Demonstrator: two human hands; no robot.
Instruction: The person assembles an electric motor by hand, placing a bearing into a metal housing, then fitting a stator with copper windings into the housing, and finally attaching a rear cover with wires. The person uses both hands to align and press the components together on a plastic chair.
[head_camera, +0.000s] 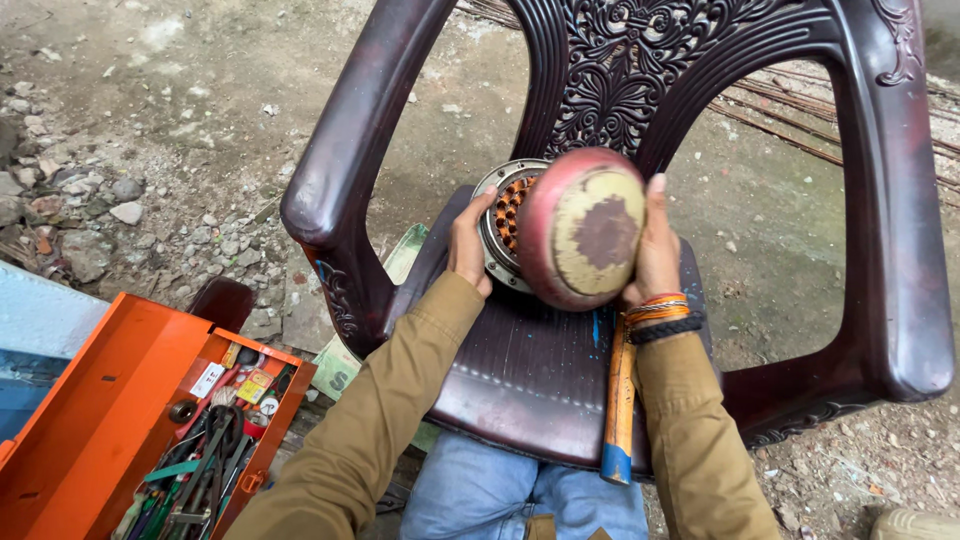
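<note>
A: Far left, an orange toolbox (110, 400) lies open on the gravel, its tray crammed with tools. Moving in, we reach the dark plastic chair (520, 370), seat facing the person.

B: And the left hand (470, 245)?

A: Curled around the near edge of a round motor (570, 225), fingers hooked by the metal rim where the copper windings (508, 212) show. It is closed on that edge, thumb up top.

B: The motor itself?

A: Tipped on its side above the back of the seat, reddish domed cover with a worn yellow face turned to us. The right hand (655, 250) clamps the other side, fingers wrapped round the cover, thumb tip showing at the top.

B: How would it handle?

A: Heavy, I'd judge: metal casing, packed copper. Stiff, nothing gives. The painted dome looks smooth, so the rim is probably the surer hold; the windings look like the delicate part to keep fingers off.

B: Room to move?

A: Tight. Armrests wall in both sides and the carved backrest stands close behind. A hammer (620, 400) with an orange handle lies on the seat under the right wrist, its end hanging over the front lip.
</note>
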